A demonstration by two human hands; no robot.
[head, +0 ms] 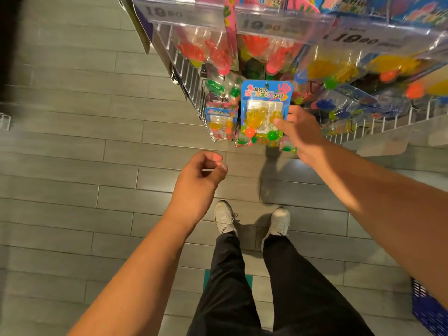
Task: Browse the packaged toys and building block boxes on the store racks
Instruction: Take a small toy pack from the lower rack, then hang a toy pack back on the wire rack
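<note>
Toy pack upright, right hand pinching edge

Place: retail shop, toy aisle.
Fixture: white wire rack hung with rows of blister-packed toys.
Pricing: clear price-tag holders reading 19.90 along the rack front.
Floor: grey plank flooring.
</note>
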